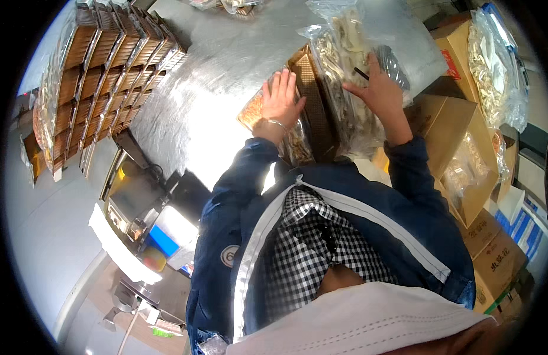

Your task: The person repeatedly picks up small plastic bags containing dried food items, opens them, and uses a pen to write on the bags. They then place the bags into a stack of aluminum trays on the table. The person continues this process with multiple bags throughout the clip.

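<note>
In the head view, the left hand [280,100] lies flat and open on a clear-wrapped pack [249,113] with orange contents, fingers pointing away from the body. Just right of it, on the metal table [215,41], is a brown, woven-textured tray [309,89]; its long axis runs away from the body, the far end leaning left. Beside the tray's right side, clear bags [328,53] of pale dried pieces lie lengthwise in much the same direction. The right hand [380,97] is over these bags, thumb and forefinger spread, the forefinger pointing away; a slim black stick [361,74] shows between them, and whether it is gripped cannot be told.
</note>
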The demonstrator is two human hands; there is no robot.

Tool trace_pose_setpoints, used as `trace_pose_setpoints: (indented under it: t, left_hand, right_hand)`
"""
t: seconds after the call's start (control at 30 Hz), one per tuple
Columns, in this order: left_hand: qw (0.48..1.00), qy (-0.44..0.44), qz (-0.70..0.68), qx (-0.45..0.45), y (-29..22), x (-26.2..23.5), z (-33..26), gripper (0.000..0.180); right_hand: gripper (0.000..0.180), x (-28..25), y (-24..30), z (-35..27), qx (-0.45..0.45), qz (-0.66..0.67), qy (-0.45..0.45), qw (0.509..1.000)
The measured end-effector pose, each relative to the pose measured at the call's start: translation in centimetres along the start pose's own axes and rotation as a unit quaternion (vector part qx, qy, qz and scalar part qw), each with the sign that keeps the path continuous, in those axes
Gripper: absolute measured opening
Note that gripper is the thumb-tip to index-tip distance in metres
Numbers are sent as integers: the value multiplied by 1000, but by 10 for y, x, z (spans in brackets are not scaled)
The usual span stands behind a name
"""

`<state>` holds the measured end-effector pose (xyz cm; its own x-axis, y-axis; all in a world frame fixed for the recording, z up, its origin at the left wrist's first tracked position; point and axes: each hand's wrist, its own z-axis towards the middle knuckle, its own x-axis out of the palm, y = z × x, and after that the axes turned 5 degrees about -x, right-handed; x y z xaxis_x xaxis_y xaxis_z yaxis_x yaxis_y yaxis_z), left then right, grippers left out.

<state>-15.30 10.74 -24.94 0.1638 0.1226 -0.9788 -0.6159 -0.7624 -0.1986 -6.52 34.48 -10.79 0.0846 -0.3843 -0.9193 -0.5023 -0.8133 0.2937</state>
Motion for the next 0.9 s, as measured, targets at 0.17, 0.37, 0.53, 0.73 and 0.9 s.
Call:
trace_pose_setpoints:
  t: [0.17, 0.37, 0.53, 0.73, 0.9]
  left_hand:
    - [1000, -8, 26, 9, 39, -11, 14, 79]
    - [768, -39, -634, -78, 5, -114, 23, 99]
    - [689, -121, -712, -60, 5, -214, 4, 85]
    - [729, 35, -683, -25, 67, -242, -82, 73]
    - [698, 71, -710, -63, 56, -230, -141, 73]
  right_hand:
    - [114, 14, -13, 20, -4, 148, 11, 989]
    - [98, -5, 58, -23, -128, 308, -27, 942]
    - [83, 1, 127, -68, -273, 430, -29, 860]
    - [34, -80, 124, -69, -409, 580, -45, 703]
    - [37, -129, 164, -101, -376, 395, -172, 820]
